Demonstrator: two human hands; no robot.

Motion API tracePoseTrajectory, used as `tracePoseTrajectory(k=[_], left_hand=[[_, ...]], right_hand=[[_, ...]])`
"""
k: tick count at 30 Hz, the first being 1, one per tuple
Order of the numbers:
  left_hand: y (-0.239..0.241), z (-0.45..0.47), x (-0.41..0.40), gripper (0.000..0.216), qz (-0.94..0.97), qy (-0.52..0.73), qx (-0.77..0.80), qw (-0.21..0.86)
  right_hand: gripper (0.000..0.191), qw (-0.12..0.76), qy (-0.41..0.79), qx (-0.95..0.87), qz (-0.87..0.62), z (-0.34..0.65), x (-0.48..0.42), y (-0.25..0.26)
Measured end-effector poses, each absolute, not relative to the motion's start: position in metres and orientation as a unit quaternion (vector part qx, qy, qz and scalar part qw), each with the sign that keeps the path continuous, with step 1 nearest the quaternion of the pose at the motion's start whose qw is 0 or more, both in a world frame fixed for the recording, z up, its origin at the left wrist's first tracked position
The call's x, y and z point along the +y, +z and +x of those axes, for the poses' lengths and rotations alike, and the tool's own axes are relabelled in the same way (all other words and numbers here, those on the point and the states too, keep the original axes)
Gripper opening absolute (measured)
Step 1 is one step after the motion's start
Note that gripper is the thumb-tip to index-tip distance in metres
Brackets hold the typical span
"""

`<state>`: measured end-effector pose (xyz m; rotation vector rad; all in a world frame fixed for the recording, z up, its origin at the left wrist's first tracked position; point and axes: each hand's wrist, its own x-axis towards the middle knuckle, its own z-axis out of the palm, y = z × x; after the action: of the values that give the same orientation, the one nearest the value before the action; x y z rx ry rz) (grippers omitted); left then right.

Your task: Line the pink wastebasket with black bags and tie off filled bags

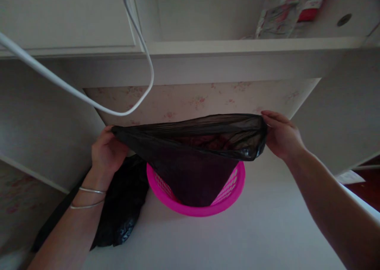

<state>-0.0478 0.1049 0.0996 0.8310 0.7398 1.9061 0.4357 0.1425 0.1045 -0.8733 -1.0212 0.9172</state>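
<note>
Desk [225,58] overhead, behind both grips. Black bag [192,155] stretched open between grips, lower end inside pink basket [230,196] just below. Left hand [108,153] grip closed on bag's left rim; right hand [282,135] grip pinching right rim.

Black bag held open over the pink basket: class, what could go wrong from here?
1. The black bag is thin and stretched taut between the left hand and right hand; it might tear.
2. Only its lower part sits in the pink basket, so it could slip out.
3. The white cable hangs close above and might snag.
</note>
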Motion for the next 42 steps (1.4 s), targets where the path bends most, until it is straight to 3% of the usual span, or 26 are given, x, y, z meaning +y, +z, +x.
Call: tracePoseTrajectory(k=[3,6,7,9,12,18,21,23,27,29,32,33,38,42], left_hand=[[0.098,-0.051,0.094,0.021,0.337,0.766,0.3,0.457],[0.094,-0.045,0.078,0.039,0.382,0.729,0.272,0.499],[0.091,-0.042,0.074,0.047,0.399,0.711,0.275,0.51],[0.087,-0.037,0.071,0.054,0.413,0.685,0.313,0.512],[0.083,-0.035,0.077,0.04,0.395,0.692,0.368,0.48],[0.093,-0.044,0.098,0.022,0.331,0.736,0.365,0.465],[0.094,-0.044,0.098,0.018,0.308,0.743,0.372,0.462],[0.09,-0.041,0.094,0.026,0.323,0.74,0.361,0.467],[0.079,-0.035,0.084,0.053,0.424,0.669,0.379,0.479],[0.081,-0.03,0.081,0.056,0.467,0.626,0.402,0.477],[0.097,-0.011,0.082,0.067,0.539,0.558,0.418,0.474],[0.104,0.0,0.083,0.072,0.575,0.528,0.416,0.467],[0.131,0.068,0.095,0.082,0.717,0.432,0.345,0.423],[0.128,0.099,0.101,0.062,0.719,0.439,0.304,0.444]], right_hand=[[0.048,0.664,0.439,-0.478,-0.371,0.44,0.111,0.104],[0.078,0.517,0.43,-0.642,-0.369,0.444,0.09,0.105],[0.08,0.455,0.398,-0.701,-0.379,0.445,0.088,0.104],[0.063,0.38,0.317,-0.767,-0.408,0.446,0.089,0.103],[0.032,0.424,0.269,-0.738,-0.451,0.445,0.099,0.102],[0.031,0.649,0.396,-0.497,-0.419,0.437,0.115,0.104],[0.036,0.685,0.411,-0.454,-0.394,0.429,0.114,0.1],[0.049,0.657,0.449,-0.481,-0.368,0.428,0.11,0.094],[0.11,0.485,0.495,-0.613,-0.379,0.428,0.106,0.079],[0.095,0.426,0.455,-0.655,-0.427,0.421,0.109,0.081],[0.04,0.413,0.376,-0.697,-0.449,0.394,0.117,0.101],[0.031,0.411,0.354,-0.718,-0.436,0.383,0.119,0.111],[0.017,0.428,0.298,-0.792,-0.318,0.318,0.117,0.154],[0.028,0.452,0.416,-0.763,-0.203,0.294,0.112,0.16]])
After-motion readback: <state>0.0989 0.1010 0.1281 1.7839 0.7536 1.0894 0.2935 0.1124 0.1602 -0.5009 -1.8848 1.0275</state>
